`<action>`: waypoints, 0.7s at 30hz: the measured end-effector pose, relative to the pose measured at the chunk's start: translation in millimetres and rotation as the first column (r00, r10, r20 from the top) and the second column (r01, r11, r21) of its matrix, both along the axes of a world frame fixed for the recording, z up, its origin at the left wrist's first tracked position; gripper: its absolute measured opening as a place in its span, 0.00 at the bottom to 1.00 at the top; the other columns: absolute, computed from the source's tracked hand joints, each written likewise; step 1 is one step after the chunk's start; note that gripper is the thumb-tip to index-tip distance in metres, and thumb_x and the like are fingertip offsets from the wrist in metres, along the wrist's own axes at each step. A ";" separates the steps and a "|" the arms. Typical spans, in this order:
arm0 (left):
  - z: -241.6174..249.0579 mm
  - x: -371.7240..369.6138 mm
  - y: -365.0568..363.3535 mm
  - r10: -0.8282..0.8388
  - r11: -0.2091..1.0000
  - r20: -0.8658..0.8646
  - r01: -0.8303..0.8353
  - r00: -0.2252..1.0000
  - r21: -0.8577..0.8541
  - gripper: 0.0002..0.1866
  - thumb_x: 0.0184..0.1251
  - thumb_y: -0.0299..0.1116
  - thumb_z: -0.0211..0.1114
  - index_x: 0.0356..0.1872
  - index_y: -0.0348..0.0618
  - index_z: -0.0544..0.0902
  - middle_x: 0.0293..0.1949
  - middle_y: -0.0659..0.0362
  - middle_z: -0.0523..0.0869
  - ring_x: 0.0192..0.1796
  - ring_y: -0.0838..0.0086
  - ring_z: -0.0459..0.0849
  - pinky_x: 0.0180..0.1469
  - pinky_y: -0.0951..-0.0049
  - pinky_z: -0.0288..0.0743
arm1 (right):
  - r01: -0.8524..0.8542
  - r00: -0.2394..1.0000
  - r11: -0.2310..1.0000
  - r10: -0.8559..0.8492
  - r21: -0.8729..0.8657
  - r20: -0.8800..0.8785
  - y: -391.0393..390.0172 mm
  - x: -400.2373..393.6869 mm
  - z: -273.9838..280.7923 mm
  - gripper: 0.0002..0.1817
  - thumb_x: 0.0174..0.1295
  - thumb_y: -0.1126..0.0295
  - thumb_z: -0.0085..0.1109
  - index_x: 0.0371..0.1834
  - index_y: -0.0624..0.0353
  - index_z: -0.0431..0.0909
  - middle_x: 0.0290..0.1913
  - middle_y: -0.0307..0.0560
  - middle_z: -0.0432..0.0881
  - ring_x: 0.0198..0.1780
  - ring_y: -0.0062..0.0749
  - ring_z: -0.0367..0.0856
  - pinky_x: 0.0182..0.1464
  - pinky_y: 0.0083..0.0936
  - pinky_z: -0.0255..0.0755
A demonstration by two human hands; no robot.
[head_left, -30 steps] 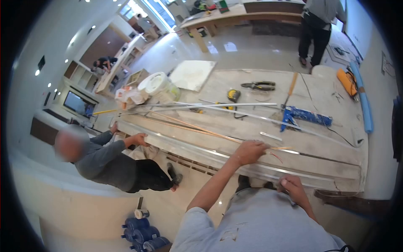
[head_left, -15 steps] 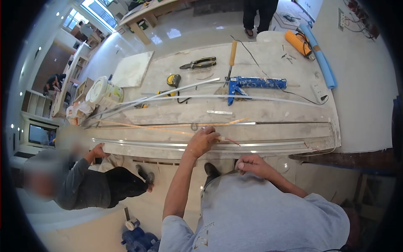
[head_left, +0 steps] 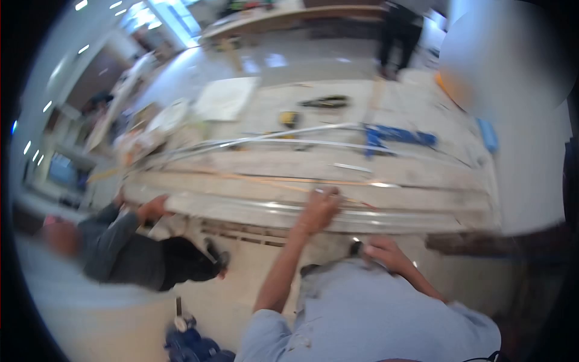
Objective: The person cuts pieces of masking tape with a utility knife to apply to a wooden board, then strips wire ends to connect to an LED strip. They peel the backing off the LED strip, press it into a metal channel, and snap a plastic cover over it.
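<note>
My left hand (head_left: 321, 209) is over the near part of the worktable, its fingers pinched on a thin orange LED strip (head_left: 277, 182) that runs off to the left. A short red wire end (head_left: 364, 204) sticks out to the right of the fingers. Just under this hand, long silvery aluminium channels (head_left: 253, 204) lie along the near edge. My right hand (head_left: 387, 253) is closed in front of my shirt, below the table edge; whatever its curled fingers hold is hidden. Motion blurs the view.
On the worktable (head_left: 434, 172) lie a blue caulking gun (head_left: 401, 137), pliers (head_left: 325, 102), a yellow tape measure (head_left: 289, 119) and crossed metal strips (head_left: 289, 133). A co-worker's hand (head_left: 154, 208) touches the left end. Another person (head_left: 398, 36) stands beyond the table.
The camera view has turned, so the table and tools appear farther right. Both my hands keep nearly the same pose. A second hand of the co-worker now shows at the table's left end.
</note>
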State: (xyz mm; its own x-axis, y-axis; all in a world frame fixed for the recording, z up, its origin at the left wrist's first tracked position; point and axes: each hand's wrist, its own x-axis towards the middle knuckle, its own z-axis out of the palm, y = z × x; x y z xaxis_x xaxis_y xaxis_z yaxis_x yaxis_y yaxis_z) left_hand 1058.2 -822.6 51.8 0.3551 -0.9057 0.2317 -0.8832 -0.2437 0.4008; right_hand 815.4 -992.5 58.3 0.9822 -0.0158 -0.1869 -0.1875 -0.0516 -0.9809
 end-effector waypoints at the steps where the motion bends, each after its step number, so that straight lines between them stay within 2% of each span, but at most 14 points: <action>1: 5.7 -3.1 13.6 0.026 1.000 0.042 -0.025 0.999 -0.010 0.23 0.62 0.35 0.74 0.59 0.55 0.84 0.60 0.55 0.81 0.64 0.57 0.79 0.67 0.48 0.66 | -0.003 0.999 1.000 0.003 -0.006 -0.048 9.5 4.5 7.8 0.20 0.72 0.56 0.58 0.32 0.63 0.83 0.30 0.42 0.82 0.37 0.26 0.78 0.45 0.30 0.73; 2: 6.8 -5.6 31.6 0.040 0.997 -0.027 -0.042 0.999 -0.072 0.25 0.62 0.37 0.75 0.62 0.56 0.82 0.61 0.54 0.81 0.66 0.56 0.78 0.68 0.47 0.64 | -0.019 0.998 1.000 0.020 0.004 -0.065 17.5 11.9 16.8 0.20 0.71 0.55 0.58 0.32 0.63 0.83 0.30 0.42 0.83 0.36 0.26 0.77 0.45 0.29 0.73; 3: -11.8 -4.7 48.3 0.094 0.994 -0.002 -0.094 0.996 -0.055 0.24 0.62 0.38 0.75 0.60 0.55 0.82 0.61 0.54 0.80 0.65 0.56 0.78 0.65 0.49 0.67 | -0.020 0.996 0.998 0.025 0.062 -0.085 30.5 19.3 23.1 0.20 0.70 0.55 0.59 0.32 0.64 0.83 0.30 0.41 0.83 0.36 0.26 0.77 0.44 0.29 0.72; 4: 3.9 -11.5 70.8 0.112 0.981 -0.044 -0.117 0.993 -0.155 0.24 0.61 0.39 0.76 0.60 0.53 0.82 0.60 0.53 0.81 0.63 0.55 0.79 0.61 0.52 0.69 | -0.039 0.994 0.995 0.048 0.094 -0.094 41.5 24.2 11.3 0.20 0.70 0.56 0.59 0.32 0.65 0.83 0.31 0.42 0.84 0.35 0.26 0.78 0.44 0.29 0.73; 5: -0.2 -16.0 92.5 0.164 0.968 -0.068 -0.174 0.984 -0.181 0.25 0.60 0.39 0.76 0.59 0.52 0.82 0.59 0.53 0.81 0.62 0.56 0.79 0.60 0.52 0.70 | -0.047 0.992 0.991 0.061 0.123 -0.111 53.7 32.0 1.5 0.20 0.70 0.57 0.59 0.33 0.65 0.83 0.31 0.42 0.84 0.35 0.27 0.79 0.43 0.29 0.73; 7: -5.4 -25.5 142.9 0.256 0.941 -0.102 -0.272 0.961 -0.202 0.24 0.60 0.39 0.76 0.58 0.50 0.83 0.58 0.52 0.81 0.60 0.55 0.80 0.59 0.54 0.71 | -0.075 0.975 0.948 0.135 0.310 -0.178 87.9 51.4 9.3 0.17 0.71 0.60 0.61 0.36 0.67 0.85 0.32 0.44 0.85 0.35 0.27 0.82 0.42 0.28 0.75; 9: -7.3 -36.0 195.7 0.329 0.919 -0.088 -0.340 0.940 -0.197 0.23 0.61 0.39 0.76 0.57 0.49 0.84 0.58 0.53 0.82 0.60 0.55 0.80 0.60 0.55 0.71 | -0.166 0.957 0.934 0.230 0.315 -0.178 125.5 79.6 16.2 0.17 0.71 0.61 0.61 0.37 0.68 0.85 0.32 0.45 0.85 0.35 0.27 0.82 0.42 0.27 0.76; 11: -12.8 -54.9 251.4 0.433 0.833 -0.281 -0.499 0.857 -0.239 0.23 0.61 0.40 0.77 0.56 0.48 0.85 0.58 0.53 0.82 0.61 0.54 0.80 0.62 0.55 0.73 | -0.222 0.932 0.918 0.299 0.328 -0.204 165.7 102.9 16.9 0.17 0.72 0.62 0.62 0.39 0.69 0.85 0.32 0.46 0.86 0.35 0.27 0.83 0.42 0.27 0.77; 12: -13.5 -69.6 277.8 0.447 0.828 -0.273 -0.510 0.852 -0.233 0.23 0.61 0.40 0.77 0.56 0.48 0.85 0.58 0.53 0.82 0.61 0.54 0.80 0.62 0.55 0.73 | -0.330 0.902 0.899 0.390 0.287 -0.186 184.6 116.2 16.8 0.17 0.72 0.61 0.62 0.40 0.68 0.86 0.33 0.46 0.86 0.36 0.26 0.84 0.43 0.26 0.78; 15: -22.6 -115.7 353.4 0.697 0.624 -0.323 -0.764 0.640 -0.166 0.21 0.60 0.40 0.79 0.52 0.42 0.88 0.54 0.50 0.86 0.59 0.53 0.83 0.61 0.57 0.77 | -0.527 0.812 0.825 0.560 0.203 -0.167 246.2 150.0 14.0 0.18 0.72 0.59 0.63 0.41 0.67 0.86 0.33 0.45 0.86 0.37 0.26 0.84 0.44 0.25 0.78; 16: -29.3 -131.3 377.0 0.745 0.563 -0.337 -0.813 0.576 -0.146 0.22 0.60 0.41 0.80 0.52 0.42 0.88 0.53 0.49 0.87 0.60 0.53 0.83 0.63 0.56 0.77 | -0.613 0.756 0.775 0.632 0.155 -0.171 266.9 159.3 14.5 0.18 0.72 0.58 0.63 0.41 0.67 0.86 0.34 0.44 0.86 0.37 0.25 0.84 0.44 0.25 0.78; 17: -32.4 -150.0 399.1 0.749 0.559 -0.337 -0.817 0.571 -0.143 0.22 0.60 0.41 0.80 0.52 0.42 0.88 0.53 0.49 0.87 0.60 0.53 0.83 0.63 0.56 0.77 | -0.618 0.752 0.771 0.637 0.158 -0.170 287.6 165.9 19.6 0.18 0.72 0.58 0.63 0.41 0.67 0.86 0.34 0.44 0.86 0.37 0.25 0.84 0.44 0.25 0.78; 19: -30.9 -183.8 434.9 0.850 0.350 -0.412 -0.937 0.329 -0.026 0.23 0.59 0.43 0.80 0.51 0.42 0.88 0.51 0.49 0.88 0.60 0.52 0.84 0.63 0.56 0.78 | -0.761 0.632 0.644 0.763 0.079 -0.133 329.3 173.6 32.4 0.17 0.75 0.62 0.60 0.42 0.68 0.86 0.37 0.46 0.87 0.38 0.27 0.85 0.44 0.27 0.80; 21: -40.7 -202.1 468.6 0.885 0.259 -0.392 -0.966 0.249 -0.030 0.22 0.60 0.43 0.79 0.51 0.41 0.88 0.51 0.49 0.88 0.60 0.52 0.83 0.63 0.56 0.77 | -0.795 0.573 0.590 0.807 0.143 -0.144 365.0 176.3 47.1 0.17 0.74 0.61 0.61 0.42 0.68 0.86 0.36 0.45 0.86 0.39 0.27 0.85 0.45 0.27 0.80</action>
